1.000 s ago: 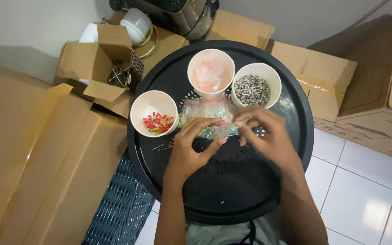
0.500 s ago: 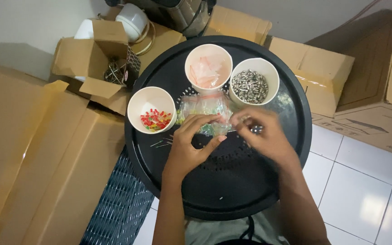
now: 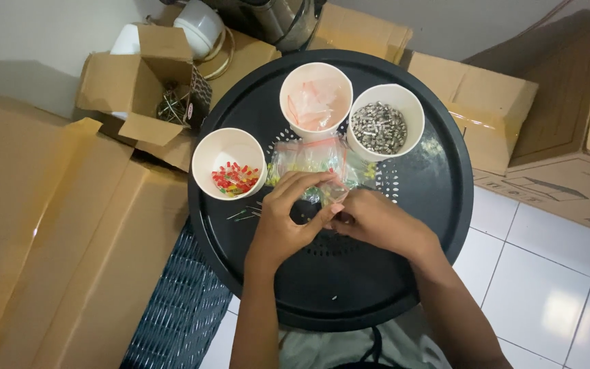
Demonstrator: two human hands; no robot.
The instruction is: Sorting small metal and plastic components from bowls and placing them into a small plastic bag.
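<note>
Hands meet mid-tray (image 3: 418, 205) — left hand (image 3: 283, 225) and right hand (image 3: 377, 222) both pinch a small clear bag (image 3: 332, 197); bag pile (image 3: 308, 160) just beyond fingertips.

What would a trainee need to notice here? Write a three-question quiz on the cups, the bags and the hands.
1. True or false: both hands meet at the small clear bags on the round black tray.
2. Which cup holds the silvery metal parts?
A. the left cup
B. the middle cup
C. the right cup
3. Fill in: the left cup holds small pieces, mostly ____ in colour.

Key
1. True: the left hand and right hand touch fingertips at the near edge of the bags.
2. C.
3. Red, with some green and yellow.
</note>
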